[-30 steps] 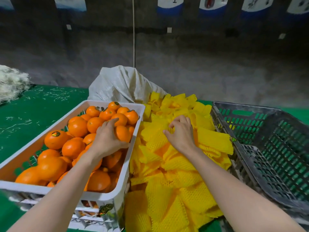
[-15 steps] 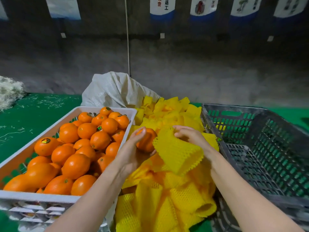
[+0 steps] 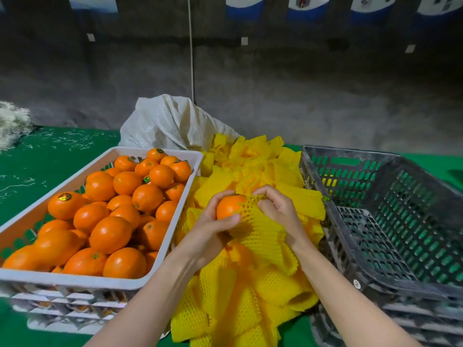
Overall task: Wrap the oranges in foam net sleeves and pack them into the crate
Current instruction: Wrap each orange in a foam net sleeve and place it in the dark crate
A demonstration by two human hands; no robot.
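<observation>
— Where is the orange (image 3: 229,207) right now?
— In the left hand (image 3: 213,231). The fingers and thumb are curled round it, and it is held above the pile of yellow sleeves (image 3: 240,296).
— And the right hand (image 3: 278,211)?
— Close against the left one, almost touching. Its fingers pinch the open end of one foam net sleeve (image 3: 260,231), and that end is stretched over the right side of the orange. The left side of the fruit is bare. The remainder of the sleeve hangs down beneath both hands.
— The other fruit?
— Loose oranges (image 3: 110,234) are heaped in a white crate (image 3: 75,280) on the left, a few with small stickers. It seems to sit on a second white crate, on the green table (image 3: 50,159).
— And the crate for packing?
— A grey crate (image 3: 413,293) stands just beside the pile, on its right. Green shows through its slotted walls.
— Anything behind?
— A white woven sack (image 3: 170,123) slumps behind the pile. A pale heap of shreds (image 3: 12,121) lies at the table's far left, with stray bits scattered over the green surface near it.
</observation>
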